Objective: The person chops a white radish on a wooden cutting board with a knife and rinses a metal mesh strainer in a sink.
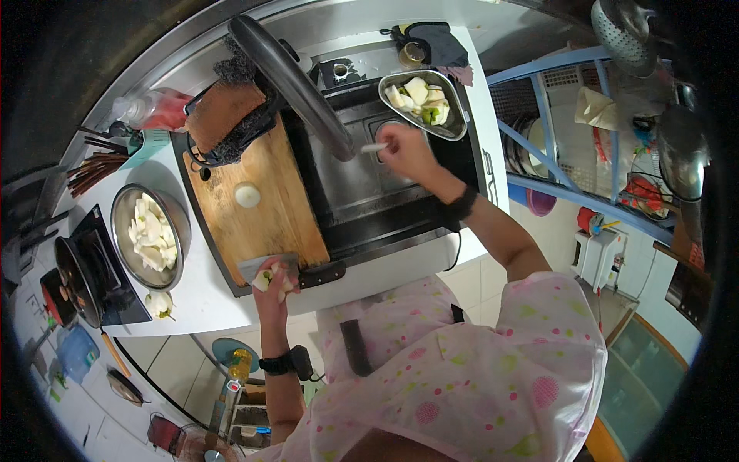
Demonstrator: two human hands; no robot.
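Over the sink (338, 182), my right hand (409, 151) pinches a thin white vegetable slice (374, 148) between its fingertips. Just beyond it stands a metal strainer basket (462, 128) with white and green vegetable trimmings (420, 99). My left hand (273, 291) is closed around a few white vegetable pieces with green ends (262, 281). It is at the near edge of the wooden cutting board (271, 202), against a cleaver. The cleaver's blade (251, 267) is partly covered by that hand, and its black handle (323, 275) points right. A round white vegetable piece (247, 194) lies on the board.
Left of the board stands a steel bowl (182, 231) of white vegetable chunks (151, 231), with another piece (159, 304) beside it. A dark faucet (294, 81) arches over the sink. Chopsticks (98, 170), a red liquid bottle (164, 110) and a pan (78, 283) are farther left.
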